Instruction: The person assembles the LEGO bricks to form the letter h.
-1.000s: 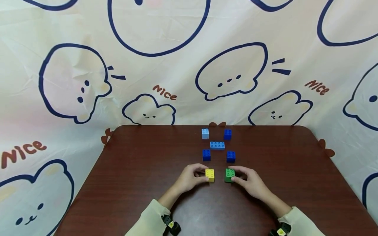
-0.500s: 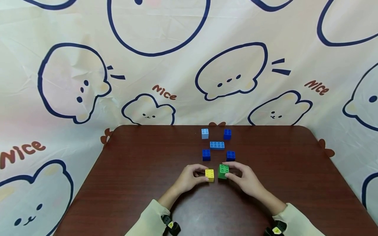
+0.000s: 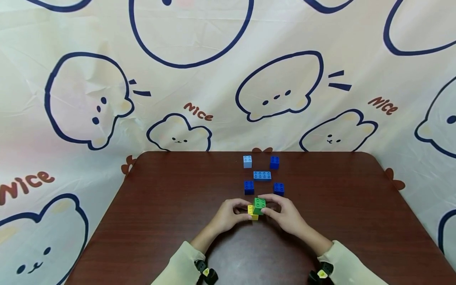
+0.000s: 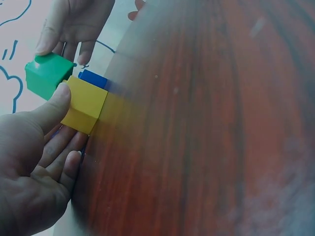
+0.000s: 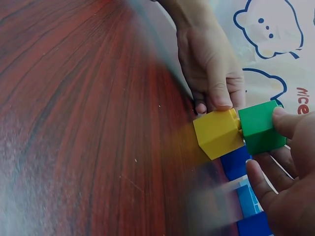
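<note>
Near the middle of the table, my left hand (image 3: 231, 215) pinches a yellow toy brick (image 3: 251, 210) between thumb and fingers. From the right, my right hand (image 3: 285, 215) holds a green toy brick (image 3: 259, 206) the same way. In the head view the green brick overlaps the right part of the yellow one, a little higher. The left wrist view shows the green brick (image 4: 48, 76) just above the yellow brick's (image 4: 86, 105) studded side. Seen from the right wrist, the yellow brick's (image 5: 219, 133) studs face the green brick (image 5: 262, 129) at very close range.
Beyond the hands, two dark blue bricks (image 3: 249, 187) stand left and right. Behind them lie a long light blue brick (image 3: 262, 176), a small light blue brick (image 3: 247, 161) and another dark blue brick (image 3: 274, 162). A patterned cloth (image 3: 221, 87) hangs behind the brown table (image 3: 171, 190).
My right hand has lifted the green brick and carried it left until it overlaps the yellow brick in the head view. The left hand and the yellow brick have stayed in place.
</note>
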`<control>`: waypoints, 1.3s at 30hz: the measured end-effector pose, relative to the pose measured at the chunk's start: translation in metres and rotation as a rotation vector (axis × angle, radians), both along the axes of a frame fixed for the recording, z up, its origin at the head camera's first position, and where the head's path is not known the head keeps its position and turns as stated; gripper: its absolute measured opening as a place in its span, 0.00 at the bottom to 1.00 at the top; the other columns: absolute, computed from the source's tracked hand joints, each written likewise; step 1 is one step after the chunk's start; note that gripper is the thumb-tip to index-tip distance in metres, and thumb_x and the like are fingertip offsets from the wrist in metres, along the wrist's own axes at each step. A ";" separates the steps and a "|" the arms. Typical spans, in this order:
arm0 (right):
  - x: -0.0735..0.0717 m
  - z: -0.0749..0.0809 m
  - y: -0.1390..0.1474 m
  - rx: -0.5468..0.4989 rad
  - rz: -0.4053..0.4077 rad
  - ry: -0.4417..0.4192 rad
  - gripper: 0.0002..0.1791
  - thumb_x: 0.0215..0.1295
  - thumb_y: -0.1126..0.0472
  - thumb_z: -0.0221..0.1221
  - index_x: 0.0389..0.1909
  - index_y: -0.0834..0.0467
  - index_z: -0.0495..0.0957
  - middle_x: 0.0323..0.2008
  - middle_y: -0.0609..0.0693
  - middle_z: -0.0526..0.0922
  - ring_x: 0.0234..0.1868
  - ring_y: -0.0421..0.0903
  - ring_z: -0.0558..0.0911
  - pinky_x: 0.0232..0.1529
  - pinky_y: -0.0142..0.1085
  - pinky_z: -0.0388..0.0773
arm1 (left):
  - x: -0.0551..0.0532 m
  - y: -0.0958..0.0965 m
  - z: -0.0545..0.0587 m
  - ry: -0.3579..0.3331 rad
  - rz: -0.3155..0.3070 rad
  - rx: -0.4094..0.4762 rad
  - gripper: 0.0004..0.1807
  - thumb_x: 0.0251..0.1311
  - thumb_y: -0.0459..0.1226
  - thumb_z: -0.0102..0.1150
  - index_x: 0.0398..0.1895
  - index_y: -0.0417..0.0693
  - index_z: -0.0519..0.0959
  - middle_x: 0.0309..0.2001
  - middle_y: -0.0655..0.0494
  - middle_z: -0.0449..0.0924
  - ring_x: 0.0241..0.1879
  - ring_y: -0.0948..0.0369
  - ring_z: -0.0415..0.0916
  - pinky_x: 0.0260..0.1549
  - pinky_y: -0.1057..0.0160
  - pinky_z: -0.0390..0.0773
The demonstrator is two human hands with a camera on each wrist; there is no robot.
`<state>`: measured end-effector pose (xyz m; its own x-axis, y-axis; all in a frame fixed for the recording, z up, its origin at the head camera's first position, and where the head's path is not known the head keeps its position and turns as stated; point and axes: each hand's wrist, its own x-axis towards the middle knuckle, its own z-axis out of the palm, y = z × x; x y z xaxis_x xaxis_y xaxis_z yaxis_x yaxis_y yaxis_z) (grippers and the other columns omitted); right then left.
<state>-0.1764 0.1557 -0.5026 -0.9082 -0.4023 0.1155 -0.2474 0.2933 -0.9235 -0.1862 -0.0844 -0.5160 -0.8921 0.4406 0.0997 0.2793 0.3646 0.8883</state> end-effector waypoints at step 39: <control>0.002 -0.001 -0.023 -0.025 -0.029 0.040 0.18 0.69 0.62 0.65 0.59 0.54 0.81 0.50 0.52 0.84 0.36 0.46 0.84 0.34 0.37 0.84 | 0.000 0.000 -0.001 -0.008 -0.028 0.012 0.17 0.59 0.32 0.73 0.51 0.39 0.83 0.46 0.47 0.86 0.45 0.54 0.84 0.41 0.65 0.82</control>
<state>-0.1748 0.1326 -0.5034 -0.9141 -0.3721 0.1612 -0.2754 0.2780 -0.9202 -0.1865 -0.0847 -0.5167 -0.8803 0.4641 0.0980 0.2818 0.3456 0.8950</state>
